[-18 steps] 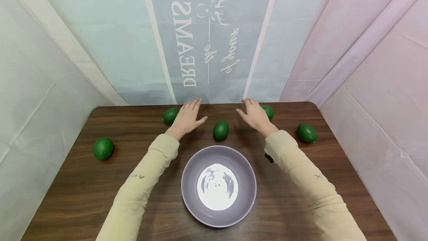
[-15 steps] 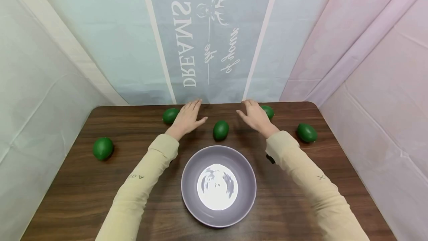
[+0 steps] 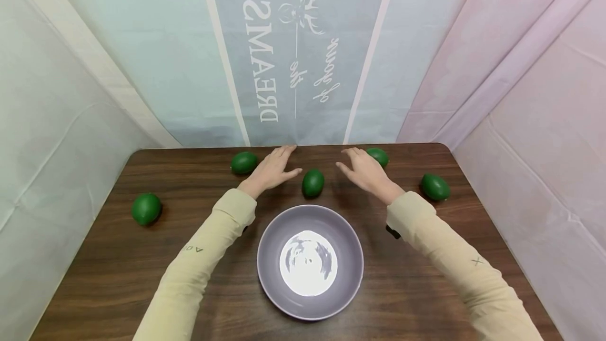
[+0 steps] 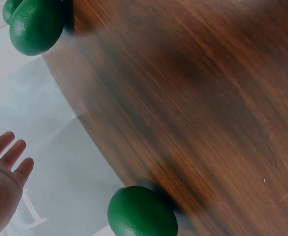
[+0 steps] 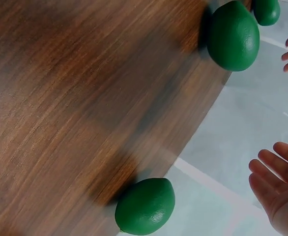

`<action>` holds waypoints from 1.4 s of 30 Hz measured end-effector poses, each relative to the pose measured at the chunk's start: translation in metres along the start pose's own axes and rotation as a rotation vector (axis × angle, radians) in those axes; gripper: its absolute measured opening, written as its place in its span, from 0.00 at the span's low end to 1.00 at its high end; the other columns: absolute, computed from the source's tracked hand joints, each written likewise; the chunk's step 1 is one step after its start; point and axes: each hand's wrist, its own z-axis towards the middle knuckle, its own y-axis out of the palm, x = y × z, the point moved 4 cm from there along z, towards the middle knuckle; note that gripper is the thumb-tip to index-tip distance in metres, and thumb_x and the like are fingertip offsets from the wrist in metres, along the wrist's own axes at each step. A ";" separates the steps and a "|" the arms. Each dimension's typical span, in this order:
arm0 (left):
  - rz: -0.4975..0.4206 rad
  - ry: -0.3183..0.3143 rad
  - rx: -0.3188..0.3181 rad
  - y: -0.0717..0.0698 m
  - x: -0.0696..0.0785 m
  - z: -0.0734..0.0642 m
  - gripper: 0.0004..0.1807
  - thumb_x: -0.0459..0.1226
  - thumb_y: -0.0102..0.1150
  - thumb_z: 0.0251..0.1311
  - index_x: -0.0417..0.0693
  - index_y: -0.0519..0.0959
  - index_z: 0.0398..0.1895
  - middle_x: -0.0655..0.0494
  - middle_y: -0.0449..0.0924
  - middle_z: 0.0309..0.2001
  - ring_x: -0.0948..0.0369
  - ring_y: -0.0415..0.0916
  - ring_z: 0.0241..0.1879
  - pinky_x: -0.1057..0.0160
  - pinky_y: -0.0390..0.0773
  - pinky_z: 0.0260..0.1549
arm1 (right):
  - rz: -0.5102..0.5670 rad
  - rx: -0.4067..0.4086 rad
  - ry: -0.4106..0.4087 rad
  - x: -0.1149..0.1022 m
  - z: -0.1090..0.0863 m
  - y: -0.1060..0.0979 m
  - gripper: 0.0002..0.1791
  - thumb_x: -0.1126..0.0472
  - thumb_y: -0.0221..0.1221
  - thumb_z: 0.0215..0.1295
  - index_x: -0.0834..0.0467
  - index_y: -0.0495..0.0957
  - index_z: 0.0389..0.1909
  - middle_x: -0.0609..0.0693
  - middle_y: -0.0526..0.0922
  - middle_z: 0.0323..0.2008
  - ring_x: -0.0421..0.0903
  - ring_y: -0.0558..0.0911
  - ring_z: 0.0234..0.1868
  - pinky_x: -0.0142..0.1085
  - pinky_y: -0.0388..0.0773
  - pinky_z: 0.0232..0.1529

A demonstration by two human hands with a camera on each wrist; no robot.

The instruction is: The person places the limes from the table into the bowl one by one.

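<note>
Both hands hover over the far part of the table, fingers extended and nothing held. My left hand (image 3: 271, 170) is between a green lime (image 3: 244, 162) on its left and a middle lime (image 3: 313, 183) on its right. In the left wrist view, the left hand (image 4: 4, 184) shows at the left edge, apart from a nearby lime (image 4: 141, 214). On the other side, my right hand (image 3: 366, 171) partly covers a lime (image 3: 379, 157) near the back edge. The right wrist view shows the right hand (image 5: 284, 191) with its palm visible, away from a lime (image 5: 145, 206).
A shallow purple-grey bowl (image 3: 310, 214) stands in front of the middle lime, between the forearms. One more lime (image 3: 147, 209) lies far left, another (image 3: 435, 187) far right. The dark wooden table (image 3: 109, 267) ends at a pale printed cloth (image 3: 303, 130) behind.
The left hand has shifted slightly right, uncovering more of the lime beside it. The right hand and forearm have drawn slightly back and to the right. The limes and bowl stay put.
</note>
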 end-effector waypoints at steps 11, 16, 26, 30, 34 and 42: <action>-0.140 0.007 -0.071 0.007 0.006 0.003 0.38 0.53 0.52 0.60 0.43 0.55 0.68 0.48 0.58 0.65 0.52 0.53 0.65 0.55 0.56 0.62 | 0.033 0.021 -0.043 -0.010 -0.018 -0.009 0.27 0.46 0.49 0.66 0.63 0.69 0.56 0.59 0.73 0.54 0.55 0.71 0.55 0.49 0.68 0.53; -0.174 0.017 -0.107 0.011 0.007 0.005 0.39 0.54 0.52 0.59 0.44 0.56 0.68 0.48 0.58 0.65 0.53 0.53 0.65 0.54 0.57 0.62 | 0.058 0.028 -0.053 -0.013 -0.026 -0.011 0.26 0.47 0.50 0.65 0.62 0.70 0.55 0.57 0.74 0.53 0.53 0.73 0.53 0.48 0.70 0.51; -0.202 0.065 -0.156 0.016 0.014 0.011 0.39 0.52 0.55 0.57 0.43 0.57 0.67 0.47 0.59 0.64 0.54 0.56 0.64 0.57 0.58 0.61 | 0.100 0.050 -0.087 -0.017 -0.041 -0.014 0.25 0.48 0.51 0.65 0.63 0.71 0.54 0.56 0.75 0.51 0.52 0.74 0.51 0.47 0.72 0.49; -0.200 0.087 -0.153 0.018 0.016 0.012 0.38 0.51 0.57 0.57 0.41 0.58 0.66 0.46 0.60 0.64 0.54 0.56 0.64 0.57 0.57 0.62 | 0.116 0.058 -0.090 -0.018 -0.047 -0.014 0.25 0.48 0.51 0.65 0.62 0.71 0.54 0.56 0.75 0.51 0.52 0.74 0.52 0.47 0.72 0.49; -0.197 0.101 -0.166 0.020 0.017 0.012 0.38 0.51 0.57 0.57 0.41 0.58 0.66 0.47 0.60 0.64 0.54 0.56 0.64 0.57 0.56 0.62 | 0.138 0.072 -0.096 -0.020 -0.052 -0.013 0.23 0.49 0.52 0.65 0.61 0.72 0.53 0.54 0.76 0.50 0.51 0.75 0.52 0.46 0.72 0.50; -0.205 0.142 -0.196 0.027 0.018 0.014 0.39 0.51 0.58 0.56 0.41 0.58 0.66 0.48 0.59 0.64 0.55 0.55 0.65 0.58 0.55 0.63 | 0.179 0.099 -0.124 -0.023 -0.063 -0.010 0.21 0.50 0.53 0.65 0.60 0.73 0.52 0.54 0.77 0.49 0.50 0.76 0.49 0.45 0.73 0.48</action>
